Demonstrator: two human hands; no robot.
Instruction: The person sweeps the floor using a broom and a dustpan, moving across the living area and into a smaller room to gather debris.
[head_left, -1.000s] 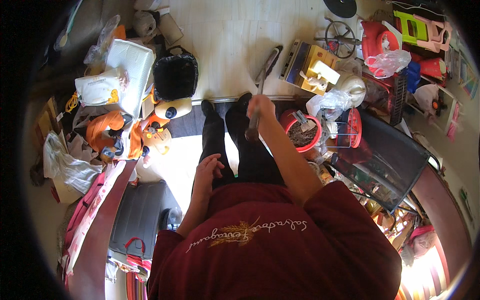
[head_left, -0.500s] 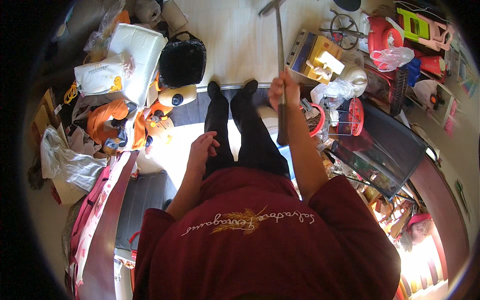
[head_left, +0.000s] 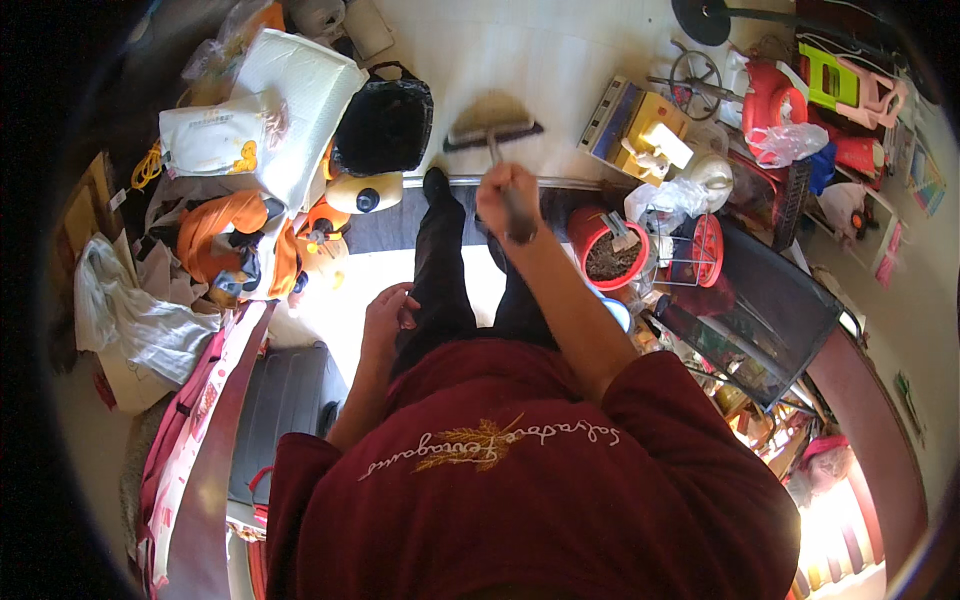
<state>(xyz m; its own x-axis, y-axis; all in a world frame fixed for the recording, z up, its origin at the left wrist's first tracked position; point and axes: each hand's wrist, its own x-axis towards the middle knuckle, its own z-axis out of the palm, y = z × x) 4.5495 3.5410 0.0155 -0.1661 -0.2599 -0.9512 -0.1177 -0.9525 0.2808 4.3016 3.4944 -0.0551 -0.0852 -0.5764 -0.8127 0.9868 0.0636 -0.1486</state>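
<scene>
My right hand [head_left: 508,192] is closed round the handle of a broom [head_left: 491,131]. The broom's wide head lies just beyond the dark threshold, over the pale floor, and its handle end points back toward me. Next to my left thigh hangs my left hand [head_left: 386,312], fingers loosely bent and partly apart, with nothing visible in them. My shoe [head_left: 437,185] stands at the threshold, left of the broom. A black-lined bin [head_left: 382,125] is to the left of the broom head.
To the right of my right forearm stands a red pot of soil [head_left: 612,255]. Beyond it are a yellow box [head_left: 650,118] and a black mesh rack [head_left: 760,300]. On the left, a white padded package [head_left: 300,105], an orange bag [head_left: 222,235] and a dark suitcase [head_left: 285,420] crowd the side.
My right hand has swung left with the broom, and the broom head has come down and closer to me. My left hand has dropped slightly toward my body.
</scene>
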